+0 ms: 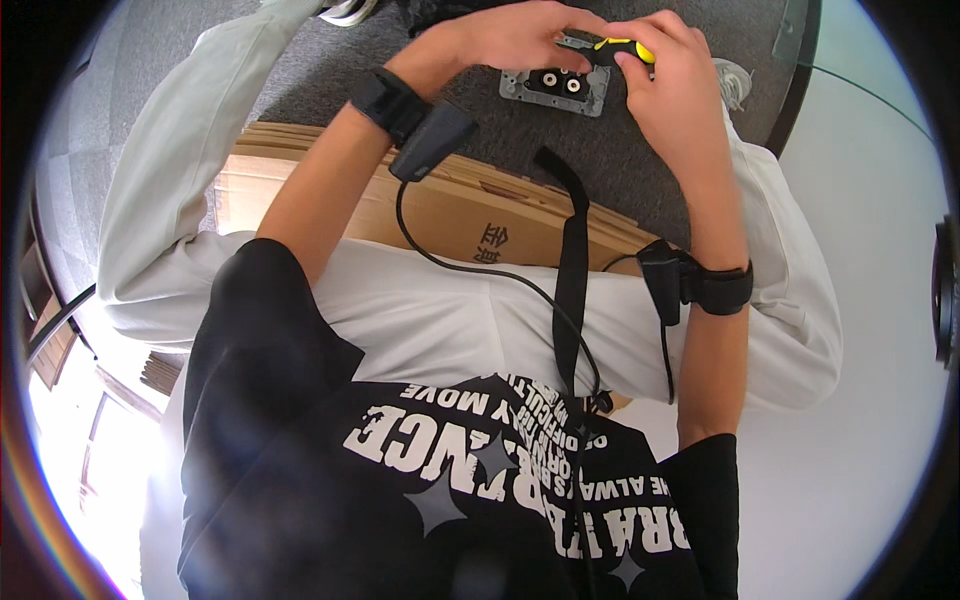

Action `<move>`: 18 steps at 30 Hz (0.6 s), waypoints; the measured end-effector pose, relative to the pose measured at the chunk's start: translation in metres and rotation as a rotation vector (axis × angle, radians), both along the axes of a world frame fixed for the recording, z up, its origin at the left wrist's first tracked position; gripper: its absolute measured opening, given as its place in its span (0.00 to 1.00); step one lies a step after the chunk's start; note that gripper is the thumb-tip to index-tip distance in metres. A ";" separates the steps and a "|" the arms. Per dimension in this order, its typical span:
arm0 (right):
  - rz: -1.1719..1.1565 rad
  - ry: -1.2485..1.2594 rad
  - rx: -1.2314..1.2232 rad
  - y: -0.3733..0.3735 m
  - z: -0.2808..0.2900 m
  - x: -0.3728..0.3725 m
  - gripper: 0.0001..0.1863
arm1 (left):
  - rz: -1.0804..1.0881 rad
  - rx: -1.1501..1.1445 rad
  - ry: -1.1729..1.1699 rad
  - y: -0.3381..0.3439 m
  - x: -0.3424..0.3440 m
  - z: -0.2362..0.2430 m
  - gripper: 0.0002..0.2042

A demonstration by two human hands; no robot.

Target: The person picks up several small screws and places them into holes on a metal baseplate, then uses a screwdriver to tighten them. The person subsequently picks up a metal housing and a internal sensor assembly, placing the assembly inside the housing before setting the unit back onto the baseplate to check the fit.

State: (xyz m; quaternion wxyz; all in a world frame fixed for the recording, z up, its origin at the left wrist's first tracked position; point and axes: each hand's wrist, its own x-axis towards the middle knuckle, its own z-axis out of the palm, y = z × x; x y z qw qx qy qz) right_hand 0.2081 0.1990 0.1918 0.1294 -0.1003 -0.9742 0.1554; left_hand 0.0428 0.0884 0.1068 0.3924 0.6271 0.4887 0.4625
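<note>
A yellow-and-black screwdriver [625,48] is gripped by its handle in my right hand [675,85], with thumb and fingers closed round it. Its tip is hidden by the fingers and the part below. On the carpet under both hands lies a grey rectangular socket-like fitting [550,97], with a black middle and two round silver-rimmed holes. My left hand [525,35] curls over the far side of this fitting, thumb and index finger bent toward the screwdriver's front end. What these fingers pinch, if anything, is too small and partly hidden.
Flattened cardboard boxes [400,205] lie across the dark grey carpet [330,85] between my legs and the fitting. Wrist-worn devices with black cables sit on both my forearms. A black strap [570,280] hangs down in front. A dark item [440,12] lies beyond my left hand.
</note>
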 end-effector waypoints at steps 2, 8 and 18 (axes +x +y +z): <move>-0.057 -0.222 -0.285 -0.013 0.025 -0.011 0.16 | -0.044 -0.179 -0.207 -0.006 -0.007 -0.006 0.18; -0.064 -0.056 -0.310 -0.021 0.019 -0.009 0.18 | -0.031 -0.207 -0.350 -0.001 -0.002 -0.015 0.14; -0.202 -0.153 -0.129 -0.010 -0.010 0.000 0.15 | 0.107 -0.082 0.124 0.003 0.018 -0.006 0.21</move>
